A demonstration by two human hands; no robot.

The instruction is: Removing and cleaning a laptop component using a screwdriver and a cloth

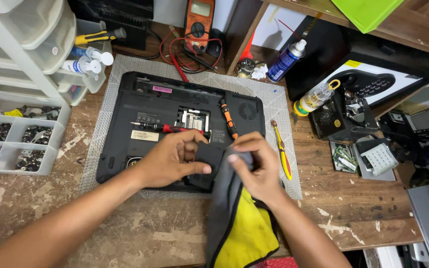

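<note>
A: Report hand states.

B: Left hand point(175, 159) is curled around a small black panel point(205, 166), gripping it over the upturned black laptop point(140, 144). Right hand point(254, 166) pinches the grey-and-yellow cloth point(239, 223), fingers closed on its top edge.

A: Location of panel?

B: At the laptop's front right corner, touching the cloth. A red screwdriver point(167, 128) and an orange screwdriver point(228, 119) lie on the laptop base.

Laptop point(175, 106) underside: matt black plastic, faintly dusty. Cloth point(239, 223): soft grey fabric, yellow inner face, stitched edge. Mat point(274, 99) beneath the laptop: grey woven texture. Tabletop point(140, 233): rough worn wood, pale paint blotches. Drawer unit point(31, 44) at 10 o'clock: translucent white plastic, smooth.
</note>
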